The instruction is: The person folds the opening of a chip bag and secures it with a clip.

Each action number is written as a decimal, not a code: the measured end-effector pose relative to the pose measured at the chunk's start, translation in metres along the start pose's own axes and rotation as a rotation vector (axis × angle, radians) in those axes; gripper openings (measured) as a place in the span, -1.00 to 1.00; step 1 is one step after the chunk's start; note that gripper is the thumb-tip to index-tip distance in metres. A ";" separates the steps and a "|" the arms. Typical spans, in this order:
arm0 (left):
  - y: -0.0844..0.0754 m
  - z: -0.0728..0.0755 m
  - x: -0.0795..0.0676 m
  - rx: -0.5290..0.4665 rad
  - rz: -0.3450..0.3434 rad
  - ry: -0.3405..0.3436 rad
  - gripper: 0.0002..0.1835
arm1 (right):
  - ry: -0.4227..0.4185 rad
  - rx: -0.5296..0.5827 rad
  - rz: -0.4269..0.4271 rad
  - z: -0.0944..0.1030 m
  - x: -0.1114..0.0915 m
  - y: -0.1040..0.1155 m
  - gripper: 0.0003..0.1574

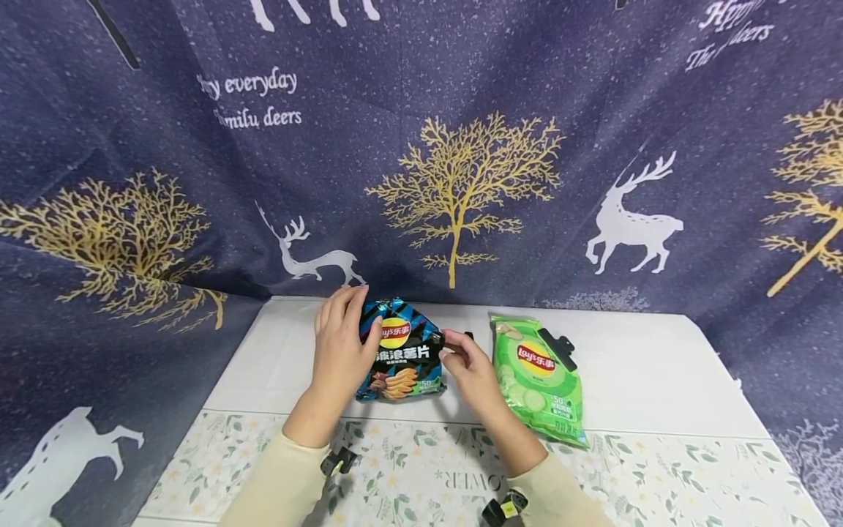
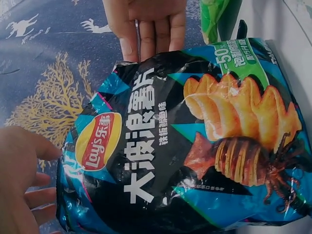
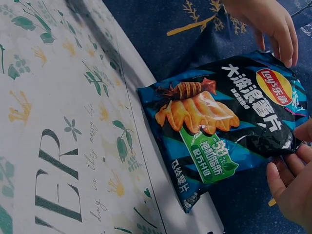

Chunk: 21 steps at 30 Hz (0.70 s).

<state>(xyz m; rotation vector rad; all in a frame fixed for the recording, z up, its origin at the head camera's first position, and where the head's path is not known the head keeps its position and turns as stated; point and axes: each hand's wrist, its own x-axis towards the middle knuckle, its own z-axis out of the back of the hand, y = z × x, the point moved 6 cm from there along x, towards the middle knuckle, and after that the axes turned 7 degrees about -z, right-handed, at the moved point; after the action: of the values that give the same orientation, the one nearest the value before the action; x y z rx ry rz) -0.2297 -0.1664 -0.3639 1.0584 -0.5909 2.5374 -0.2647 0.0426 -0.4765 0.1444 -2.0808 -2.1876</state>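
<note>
A black and blue Lay's chip bag (image 1: 398, 356) stands on the table, its upper right corner drawn inward. My left hand (image 1: 339, 344) holds its left side, thumb across the front and the other fingers by the upper edge. On the opposite side, my right hand (image 1: 476, 373) pinches the right edge between thumb and fingers, as the right wrist view also shows. The bag's front, with pictured wavy chips and squid, faces the left wrist camera. Its back is hidden.
To the right lies a green Lay's chip bag (image 1: 536, 384) with a black clip (image 1: 558, 349) on its upper right edge. A small dark object (image 1: 469, 334) peeks out behind my right hand. A navy deer-print curtain (image 1: 421, 183) hangs behind the white table (image 1: 632, 373).
</note>
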 end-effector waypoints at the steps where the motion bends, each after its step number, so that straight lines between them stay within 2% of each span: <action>1: 0.000 -0.001 0.001 -0.001 0.000 0.014 -0.44 | 0.000 0.002 0.000 0.000 0.000 0.000 -0.53; 12: -0.001 -0.009 0.010 -0.002 0.036 0.175 -0.39 | 0.007 -0.001 0.001 0.001 -0.001 0.001 -0.54; 15: -0.003 -0.010 0.011 -0.009 0.046 0.180 -0.42 | 0.008 -0.009 -0.002 0.001 -0.001 0.000 -0.54; 21: -0.003 -0.011 0.013 -0.031 0.054 0.139 -0.57 | 0.002 -0.009 -0.001 0.000 -0.001 0.002 -0.54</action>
<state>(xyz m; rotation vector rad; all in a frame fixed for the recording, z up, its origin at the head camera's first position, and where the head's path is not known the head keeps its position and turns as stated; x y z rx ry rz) -0.2433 -0.1563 -0.3607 0.8579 -0.6255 2.6137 -0.2638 0.0428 -0.4748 0.1475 -2.0700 -2.1963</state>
